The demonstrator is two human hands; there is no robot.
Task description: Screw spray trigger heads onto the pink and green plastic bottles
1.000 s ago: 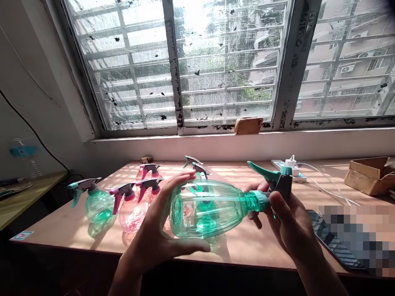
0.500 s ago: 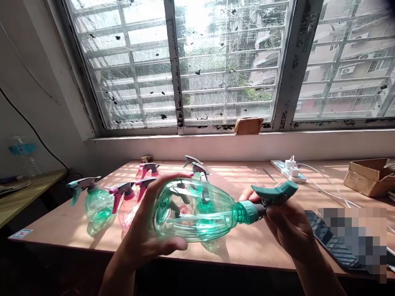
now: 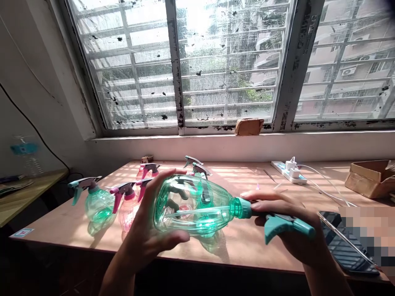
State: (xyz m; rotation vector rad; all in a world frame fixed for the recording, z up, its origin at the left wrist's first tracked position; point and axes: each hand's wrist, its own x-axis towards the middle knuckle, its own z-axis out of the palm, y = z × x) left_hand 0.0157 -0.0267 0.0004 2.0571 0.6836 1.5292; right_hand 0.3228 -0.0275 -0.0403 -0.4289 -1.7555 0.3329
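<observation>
Green bottle (image 3: 191, 205): I saw it held sideways between both hands, long axis left to right, neck rightward.
Left hand (image 3: 148, 230): fingers curled around its base.
Right hand (image 3: 298, 207): nearer the neck, gripping the spray head (image 3: 274, 230).

barred window (image 3: 226, 61), pale wall (image 3: 197, 148), sunlit wooden table (image 3: 249, 253)
</observation>
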